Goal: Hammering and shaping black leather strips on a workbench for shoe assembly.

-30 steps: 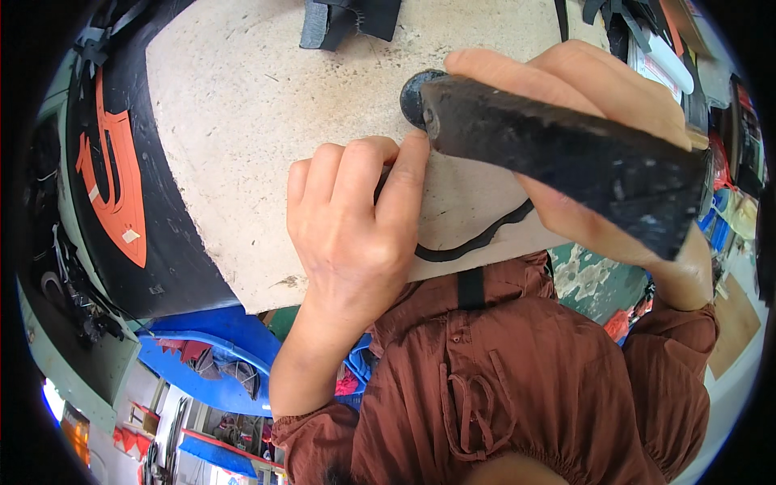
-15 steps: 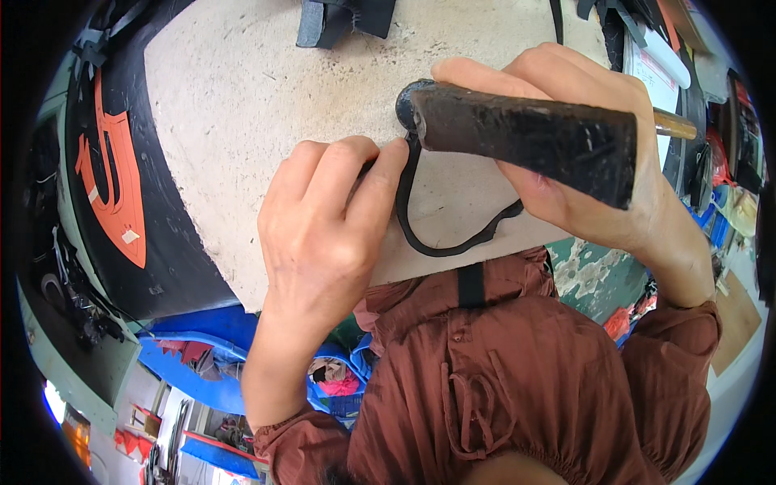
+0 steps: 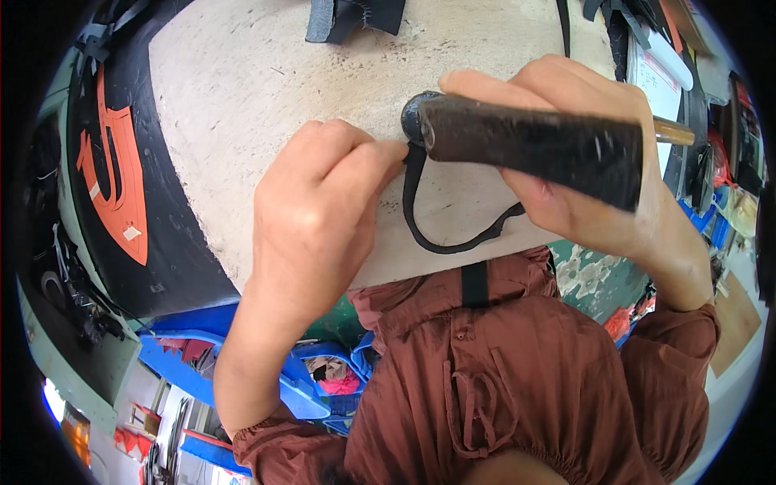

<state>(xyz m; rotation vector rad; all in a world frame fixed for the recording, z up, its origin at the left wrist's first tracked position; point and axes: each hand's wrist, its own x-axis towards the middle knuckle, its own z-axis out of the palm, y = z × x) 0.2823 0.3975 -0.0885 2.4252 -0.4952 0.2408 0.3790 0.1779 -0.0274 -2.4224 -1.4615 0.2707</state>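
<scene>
On the pale board (image 3: 267, 105), our left hand (image 3: 311, 202) pinches the curved black strip (image 3: 409, 198) just beside the hammer (image 3: 533, 149), seemingly to steady it, while our right hand (image 3: 602, 93) grasps the hammer near its head, probably for control.

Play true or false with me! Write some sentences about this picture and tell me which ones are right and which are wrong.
1. The right hand holds a hammer. True.
2. The hammer's head is bright pink. False: it is dark, nearly black.
3. The left hand's fingertips are beside the black strip. True.
4. The black strip is perfectly straight. False: it curves.
5. Orange pieces lie at the picture's right. False: the orange pieces are at the left.
</scene>
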